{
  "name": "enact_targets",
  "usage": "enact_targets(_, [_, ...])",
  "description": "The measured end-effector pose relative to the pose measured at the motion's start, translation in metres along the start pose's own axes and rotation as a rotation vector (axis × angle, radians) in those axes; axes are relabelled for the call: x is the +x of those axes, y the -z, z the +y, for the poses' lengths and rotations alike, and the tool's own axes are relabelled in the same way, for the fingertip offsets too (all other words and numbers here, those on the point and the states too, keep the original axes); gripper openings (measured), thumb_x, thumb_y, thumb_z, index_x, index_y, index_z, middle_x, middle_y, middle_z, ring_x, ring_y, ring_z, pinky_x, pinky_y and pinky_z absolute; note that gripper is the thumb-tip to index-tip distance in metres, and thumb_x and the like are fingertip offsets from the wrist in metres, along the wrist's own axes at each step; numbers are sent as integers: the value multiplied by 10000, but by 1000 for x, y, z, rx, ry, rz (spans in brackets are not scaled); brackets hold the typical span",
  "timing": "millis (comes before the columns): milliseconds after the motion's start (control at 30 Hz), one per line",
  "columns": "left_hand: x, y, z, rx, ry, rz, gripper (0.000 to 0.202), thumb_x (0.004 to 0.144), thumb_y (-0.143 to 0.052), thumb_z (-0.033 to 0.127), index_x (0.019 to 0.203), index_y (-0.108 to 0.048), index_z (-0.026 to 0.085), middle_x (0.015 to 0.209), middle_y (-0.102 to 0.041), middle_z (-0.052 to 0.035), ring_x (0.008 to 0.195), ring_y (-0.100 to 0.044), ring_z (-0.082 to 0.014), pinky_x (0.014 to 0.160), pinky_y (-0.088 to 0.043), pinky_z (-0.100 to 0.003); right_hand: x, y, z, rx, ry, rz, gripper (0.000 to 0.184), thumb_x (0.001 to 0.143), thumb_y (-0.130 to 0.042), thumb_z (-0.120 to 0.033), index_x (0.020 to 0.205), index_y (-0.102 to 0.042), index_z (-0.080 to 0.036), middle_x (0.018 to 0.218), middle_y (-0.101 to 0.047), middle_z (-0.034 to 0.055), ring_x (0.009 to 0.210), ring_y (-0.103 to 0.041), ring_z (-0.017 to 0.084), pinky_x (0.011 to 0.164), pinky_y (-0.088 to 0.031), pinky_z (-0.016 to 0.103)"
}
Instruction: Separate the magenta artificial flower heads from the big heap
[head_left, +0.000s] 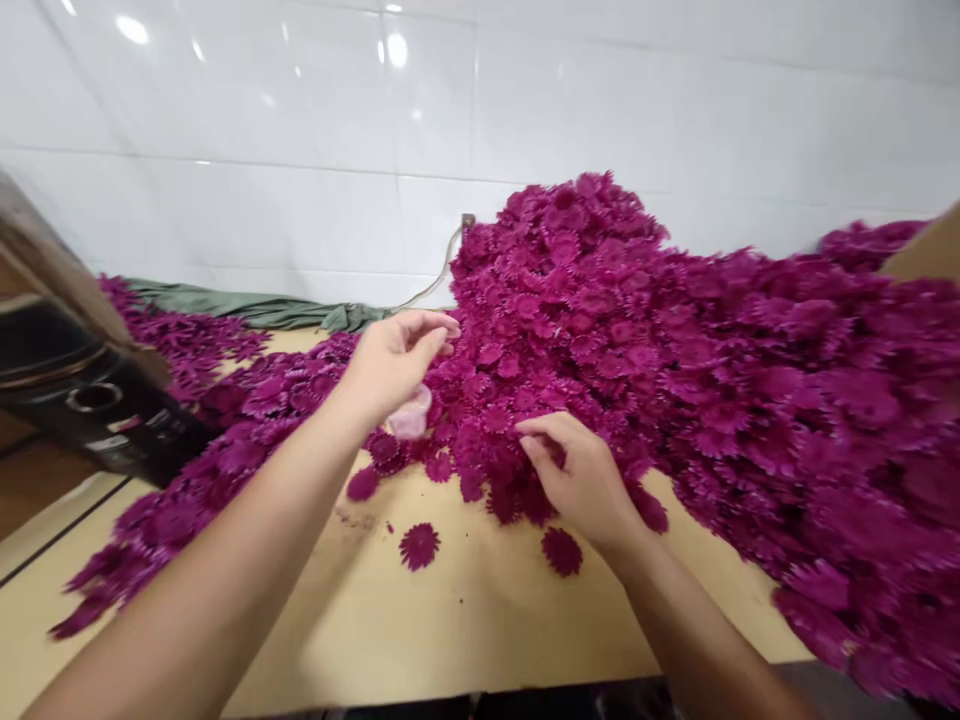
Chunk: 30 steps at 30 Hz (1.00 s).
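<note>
Magenta blooms cover much of the tan table (pixel 465 620). At the far left a black appliance (pixel 90 405) sits under a blurred brown cardboard flap (pixel 52 270). A thin drift of blooms lies beside it, and a green cloth (pixel 255 308) runs along the foot of the white tiled wall (pixel 300 200). The left hand (pixel 394 365) hovers over the near edge of that drift, its grip drawn together with the thumb meeting the fingertips. A pale pink piece (pixel 411 415) shows just under the palm; I cannot tell whether the hand holds it. A grey cable (pixel 442 275) runs down the wall behind. Two loose flowers (pixel 418 546) lie alone on bare table near the hands. The right hand (pixel 581 480) rests palm down on the foot of the heap of flowers (pixel 675 340), fingers curled into the blooms; whether its grip is clamped on one I cannot tell. The heap rises against the wall and spreads to the right edge.
</note>
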<state>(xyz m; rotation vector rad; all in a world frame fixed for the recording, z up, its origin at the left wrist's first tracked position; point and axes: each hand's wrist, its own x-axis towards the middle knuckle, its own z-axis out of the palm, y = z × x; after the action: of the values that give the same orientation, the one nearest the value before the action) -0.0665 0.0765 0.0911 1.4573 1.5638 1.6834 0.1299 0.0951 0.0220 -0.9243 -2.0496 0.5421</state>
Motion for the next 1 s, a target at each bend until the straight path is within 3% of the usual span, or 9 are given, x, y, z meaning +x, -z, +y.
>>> enact_targets(100, [-16, 36, 2, 53, 51, 77, 117, 697, -619, 125, 794, -683, 142, 756, -667, -50, 667, -595, -145, 660, -462, -260, -9, -28, -28, -43, 94, -287, 159, 804, -476, -198, 844, -629, -193, 844, -627, 61, 800, -566, 184, 738, -447, 330])
enact_targets(200, [-35, 61, -7, 158, 79, 90, 78, 664, -642, 124, 718, -692, 150, 735, -667, -51, 680, -594, -157, 661, -460, -251, -10, -59, -47, -134, 165, -464, 200, 824, -458, -214, 919, -624, -157, 897, -613, 91, 857, -544, 203, 766, -431, 343])
enact_targets(367, [-63, 80, -48, 515, 28, -94, 94, 665, -631, 214, 734, -695, 211, 732, -671, -41, 693, -601, -195, 694, -472, -307, 1, -96, -64, -412, 104, -547, 265, 836, -458, -228, 1048, -580, -126, 1020, -562, 153, 942, -507, 271, 756, -428, 387])
enact_targets(500, [-72, 75, -79, 852, -9, -286, 264, 749, -527, 251, 973, -652, 184, 944, -640, -81, 902, -574, -233, 858, -433, -376, 7, -111, -67, -599, 49, -566, 329, 839, -432, -170, 1151, -523, -116, 1049, -557, 184, 952, -508, 286, 743, -431, 391])
enact_targets(600, [-72, 66, -88, 1008, 0, -380, 323, 775, -485, 208, 1072, -602, 155, 1021, -591, -105, 978, -541, -236, 900, -412, -364, 6, -113, -63, -623, 78, -597, 293, 832, -402, -113, 1069, -574, -110, 1043, -570, 171, 966, -506, 276, 771, -428, 379])
enact_targets(767, [-70, 60, -88, 1031, -3, -466, 249, 793, -481, 229, 996, -610, 166, 958, -570, -96, 965, -526, -235, 870, -418, -354, 3, -99, -46, -474, 87, -555, 244, 828, -435, -144, 985, -617, -98, 1035, -584, 144, 981, -498, 251, 836, -416, 364])
enact_targets(1000, [-71, 58, -84, 980, 23, -492, 141, 789, -486, 254, 840, -587, 171, 912, -549, -86, 903, -524, -225, 817, -420, -354, 7, -59, -17, -320, 93, -307, 173, 807, -484, -164, 855, -650, -153, 865, -617, 81, 832, -545, 195, 802, -440, 355])
